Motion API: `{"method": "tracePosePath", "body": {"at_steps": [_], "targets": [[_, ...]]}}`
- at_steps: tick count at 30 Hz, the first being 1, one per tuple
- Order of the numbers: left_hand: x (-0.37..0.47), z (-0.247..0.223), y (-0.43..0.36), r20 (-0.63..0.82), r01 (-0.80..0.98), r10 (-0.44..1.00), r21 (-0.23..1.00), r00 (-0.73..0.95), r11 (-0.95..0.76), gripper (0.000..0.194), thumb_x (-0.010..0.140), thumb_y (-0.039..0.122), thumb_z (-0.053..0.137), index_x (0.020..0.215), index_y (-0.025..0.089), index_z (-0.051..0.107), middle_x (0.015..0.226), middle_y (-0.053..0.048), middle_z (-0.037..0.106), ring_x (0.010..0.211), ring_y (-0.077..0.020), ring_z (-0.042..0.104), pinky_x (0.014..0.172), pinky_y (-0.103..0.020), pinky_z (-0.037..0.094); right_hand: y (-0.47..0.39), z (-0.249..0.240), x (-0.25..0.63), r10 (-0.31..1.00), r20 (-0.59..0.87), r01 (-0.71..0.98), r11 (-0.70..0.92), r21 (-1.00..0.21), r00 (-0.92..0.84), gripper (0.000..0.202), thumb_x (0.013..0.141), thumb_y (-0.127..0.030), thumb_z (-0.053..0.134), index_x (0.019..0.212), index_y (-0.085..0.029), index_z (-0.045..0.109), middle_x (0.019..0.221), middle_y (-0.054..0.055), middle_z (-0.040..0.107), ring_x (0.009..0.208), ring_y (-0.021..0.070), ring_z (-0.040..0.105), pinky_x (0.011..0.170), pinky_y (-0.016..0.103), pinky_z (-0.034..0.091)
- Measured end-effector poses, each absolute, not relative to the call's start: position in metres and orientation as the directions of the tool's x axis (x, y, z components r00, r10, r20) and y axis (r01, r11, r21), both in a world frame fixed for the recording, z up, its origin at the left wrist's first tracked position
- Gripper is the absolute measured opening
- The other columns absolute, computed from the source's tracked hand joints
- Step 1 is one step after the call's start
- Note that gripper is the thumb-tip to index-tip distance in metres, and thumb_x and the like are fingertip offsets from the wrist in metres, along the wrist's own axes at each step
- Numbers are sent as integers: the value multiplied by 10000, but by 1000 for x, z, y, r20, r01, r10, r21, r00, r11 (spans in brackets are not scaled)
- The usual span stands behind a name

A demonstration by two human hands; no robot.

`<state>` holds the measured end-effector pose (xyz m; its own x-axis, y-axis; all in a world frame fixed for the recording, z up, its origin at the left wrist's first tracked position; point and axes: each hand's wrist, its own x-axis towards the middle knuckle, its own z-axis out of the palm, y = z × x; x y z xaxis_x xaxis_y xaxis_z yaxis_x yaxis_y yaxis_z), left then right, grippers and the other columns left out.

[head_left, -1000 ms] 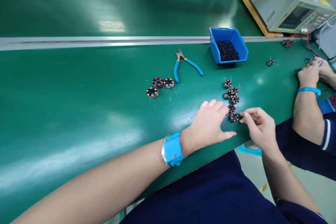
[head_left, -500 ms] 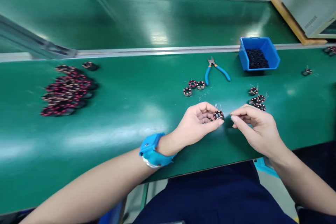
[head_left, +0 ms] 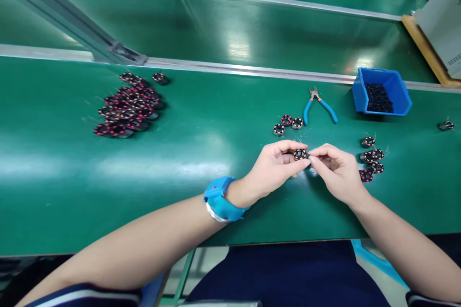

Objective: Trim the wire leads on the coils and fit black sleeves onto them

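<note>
Between the thumb and fingers of my left hand (head_left: 275, 168) is a small ring-shaped wound coil (head_left: 300, 154), its open face turned up and thin wires sticking out behind it. My right hand (head_left: 336, 170) pinches at the coil's right side; whatever is between its fingertips is too small to make out. A blue wristband (head_left: 224, 199) circles my left wrist. Just beyond my hands lie three loose coils (head_left: 286, 120), and several more coils (head_left: 368, 157) with wires stand to the right of my right hand.
Blue-handled cutters (head_left: 314, 100) lie open beyond my hands. A blue bin (head_left: 403, 98) of small black pieces stands at the back right. Many coils (head_left: 126, 108) are heaped on the left of the green table (head_left: 201, 120). A metal rail (head_left: 230, 68) crosses behind.
My right hand has moved left and its fingertips have come up to the coil in my left hand. The camera view has shifted and turned a little.
</note>
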<state>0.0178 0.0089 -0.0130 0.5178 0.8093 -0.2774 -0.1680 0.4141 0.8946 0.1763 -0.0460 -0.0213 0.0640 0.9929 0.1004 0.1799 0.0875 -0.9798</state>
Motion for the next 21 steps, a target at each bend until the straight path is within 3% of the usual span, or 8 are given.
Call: {"method": "tracePosePath", "body": {"at_steps": [4,8,14,21], "targets": [[16,-16,9,-270,-238,793,858,546,456,378,634,160,800,989,122,675,707,0,674,593,-92,637,579,-207,546,-44,-23,178,993,82,170,65,-983,91,82,846,-217,635,896,-188,693,809,25,618,706,125,601,641,262,520],[15,-17,9,-285,-288,786,818,549,498,344,662,163,777,985,129,667,891,-48,715,730,-153,721,671,-249,594,-42,-21,181,990,60,165,39,-985,125,85,837,-238,644,872,-176,691,803,31,628,698,126,596,633,263,517],[17,-18,9,-233,-297,836,859,497,416,322,647,159,822,874,128,596,846,-19,698,715,-142,720,679,-236,593,-42,-17,183,989,8,133,-11,-991,146,92,811,-259,669,816,-169,682,746,22,647,660,124,594,610,261,506],[18,-20,8,-183,-258,871,910,455,326,341,648,96,791,927,124,596,829,-29,697,726,-99,669,675,-187,568,-39,-14,186,980,-52,138,-79,-987,190,91,775,-241,676,769,-150,669,674,11,631,601,111,566,571,250,476]]}}
